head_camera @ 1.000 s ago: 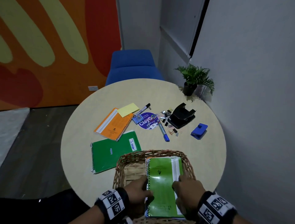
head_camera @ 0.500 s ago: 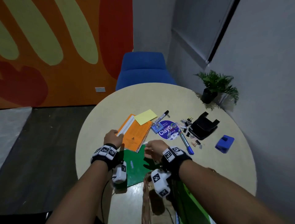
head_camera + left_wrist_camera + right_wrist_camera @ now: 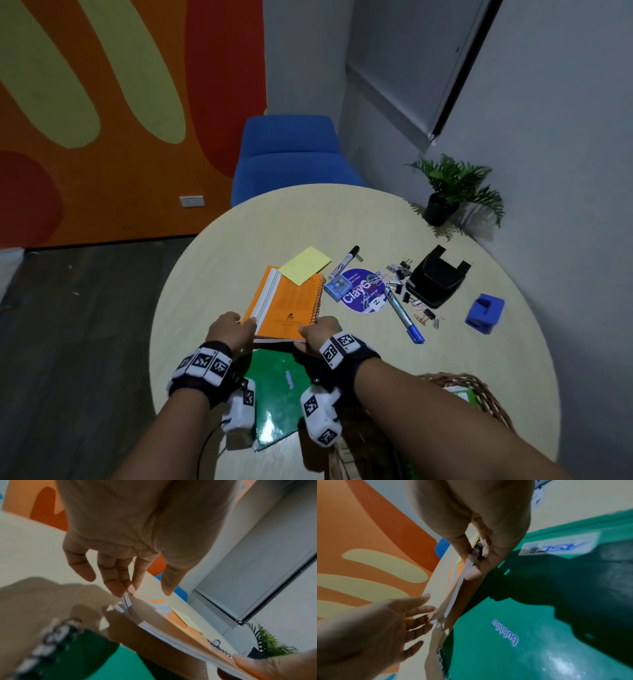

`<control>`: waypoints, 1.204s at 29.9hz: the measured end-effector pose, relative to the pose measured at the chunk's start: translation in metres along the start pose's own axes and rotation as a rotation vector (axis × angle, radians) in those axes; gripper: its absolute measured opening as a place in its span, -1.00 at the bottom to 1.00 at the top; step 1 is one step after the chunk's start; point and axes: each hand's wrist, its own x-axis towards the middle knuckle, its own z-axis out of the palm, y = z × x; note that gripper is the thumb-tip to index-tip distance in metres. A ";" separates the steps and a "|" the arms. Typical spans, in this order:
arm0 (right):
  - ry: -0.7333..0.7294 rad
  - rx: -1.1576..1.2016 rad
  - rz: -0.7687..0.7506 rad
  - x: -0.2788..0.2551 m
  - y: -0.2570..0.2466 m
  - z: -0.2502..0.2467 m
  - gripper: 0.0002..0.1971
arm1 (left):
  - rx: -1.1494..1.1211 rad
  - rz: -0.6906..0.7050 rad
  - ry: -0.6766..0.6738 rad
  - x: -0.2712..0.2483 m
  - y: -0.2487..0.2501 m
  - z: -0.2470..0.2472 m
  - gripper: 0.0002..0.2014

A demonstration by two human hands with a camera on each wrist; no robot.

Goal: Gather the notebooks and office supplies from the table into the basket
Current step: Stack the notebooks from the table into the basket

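We see the orange notebook (image 3: 286, 305) at the centre of the head view, a spiral-bound rectangle with a smooth card cover, a white strip along its left edge and dark wire coils down its right edge. Its near end is raised off the round, pale worktop (image 3: 212, 274), and a yellow sticky pad (image 3: 305, 265) lies on its far corner. The left hand (image 3: 230, 329) meets the near left corner: the wrist view shows its fingers (image 3: 118, 582) straight and slightly fanned, their tips against the white page edges, the thumb apart above the cover. The right hand (image 3: 317, 334) pinches the near right corner by the coil, thumb on top and fingers beneath, as the right wrist view shows. Both forearms reach in from the bottom of the frame, wrists banded with black-and-white markers.

Just below the orange one, a glossy green notebook (image 3: 277, 394) lies flat, partly under the wrists. At lower right sits the woven wicker basket (image 3: 479, 387), with something green inside. To the right of centre lie a black-capped marker (image 3: 344, 262), a round purple sticker (image 3: 363, 291), a blue pen (image 3: 404, 315), scattered binder clips (image 3: 399, 274), a black hole punch (image 3: 435, 275) and a small blue block-like item (image 3: 484, 313).
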 end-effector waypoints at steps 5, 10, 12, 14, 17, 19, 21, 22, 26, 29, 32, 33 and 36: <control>-0.202 0.277 0.063 -0.048 -0.013 -0.027 -0.86 | -0.096 -0.010 -0.037 -0.026 -0.007 -0.029 -0.45; -0.331 0.241 0.009 -0.098 0.001 -0.083 -0.92 | -0.778 -0.045 -0.215 -0.090 0.010 -0.036 -0.71; -0.326 0.094 -0.075 -0.117 0.019 -0.112 -0.99 | -0.797 0.021 -0.247 -0.120 0.016 -0.028 -0.77; -0.285 -0.036 -0.192 -0.137 0.044 -0.147 -0.87 | -0.738 0.083 -0.301 -0.148 0.024 -0.011 -0.80; -0.158 -0.274 -0.286 -0.162 0.088 -0.208 -0.76 | -0.600 0.181 -0.495 -0.194 0.044 0.024 -0.78; -0.025 -0.513 -0.322 -0.174 0.112 -0.246 -0.72 | -0.458 0.270 -0.623 -0.218 0.057 0.050 -0.80; 0.061 -0.813 -0.380 -0.183 0.130 -0.275 -0.69 | -0.235 0.352 -0.672 -0.230 0.067 0.079 -0.77; 0.076 -0.921 -0.380 -0.188 0.134 -0.284 -0.73 | -0.142 0.370 -0.694 -0.234 0.070 0.093 -0.72; 0.156 -1.138 -0.243 -0.187 0.155 -0.301 -0.70 | 0.054 0.307 -0.772 -0.239 0.079 0.137 -0.63; 0.273 -1.281 -0.214 -0.181 0.161 -0.296 -0.77 | 0.222 0.327 -0.735 -0.234 0.075 0.156 -0.63; 0.344 -1.348 -0.285 -0.180 0.159 -0.288 -0.65 | 0.231 0.306 -0.695 -0.239 0.078 0.161 -0.67; 0.357 -1.337 -0.325 -0.179 0.157 -0.287 -0.63 | 0.182 0.300 -0.703 -0.241 0.080 0.161 -0.80; 0.290 -1.338 -0.459 -0.172 0.157 -0.286 -0.66 | 0.069 0.237 -0.681 -0.243 0.081 0.161 -0.85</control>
